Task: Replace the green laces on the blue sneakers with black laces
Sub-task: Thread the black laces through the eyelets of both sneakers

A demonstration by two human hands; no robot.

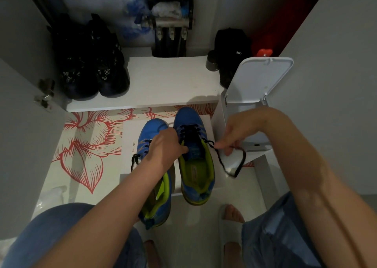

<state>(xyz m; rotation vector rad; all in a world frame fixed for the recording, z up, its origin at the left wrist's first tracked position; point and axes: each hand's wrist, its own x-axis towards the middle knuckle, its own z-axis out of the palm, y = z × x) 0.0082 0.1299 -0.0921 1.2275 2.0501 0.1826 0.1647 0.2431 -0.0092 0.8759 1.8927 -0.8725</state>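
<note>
Floor mid-frame: two blue sneakers [195, 161]. Left hand [165, 147] pinches right shoe's tongue; right hand [238, 135] pinches black lace [228, 163], pulled taut.

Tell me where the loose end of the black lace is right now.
Right of centre in the head view: the right hand pinches the black lace, which loops down beside the right sneaker, before the white bin.

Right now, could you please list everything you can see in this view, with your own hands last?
blue sneakers: two, blue with lime lining, side by side on the floor
black lace: threaded in the right sneaker, loose end looping right
black shoes: pair, left on the white shelf
bin: one, white, lid open, right
floral mat: red and white, left
left hand: on the sneakers
right hand: pinching the lace
</note>
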